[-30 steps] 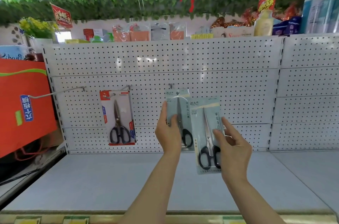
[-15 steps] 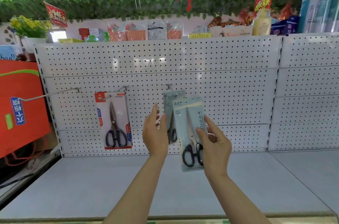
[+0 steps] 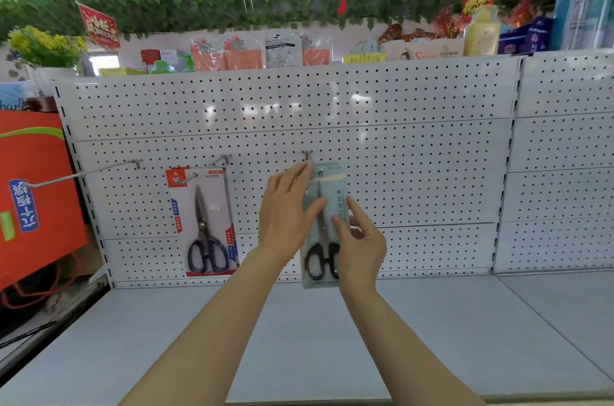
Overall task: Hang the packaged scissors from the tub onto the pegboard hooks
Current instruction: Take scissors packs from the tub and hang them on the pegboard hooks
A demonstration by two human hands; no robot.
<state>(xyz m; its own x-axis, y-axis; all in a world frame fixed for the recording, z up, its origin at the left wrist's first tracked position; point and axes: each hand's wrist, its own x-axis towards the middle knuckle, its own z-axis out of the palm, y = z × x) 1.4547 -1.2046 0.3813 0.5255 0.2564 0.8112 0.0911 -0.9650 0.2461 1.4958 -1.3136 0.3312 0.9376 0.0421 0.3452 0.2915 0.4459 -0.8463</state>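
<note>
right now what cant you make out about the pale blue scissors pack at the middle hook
- Head view: whether the pale blue scissors pack is threaded on the middle hook; the left hand covers its top corner.
- Whether a second pack sits behind it: both hands overlap there, the right hand low.
- The pack's small print: too small.
- The tub: outside the frame.

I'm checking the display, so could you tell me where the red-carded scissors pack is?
The red-carded scissors pack hangs on a pegboard hook, left of both hands.
</note>
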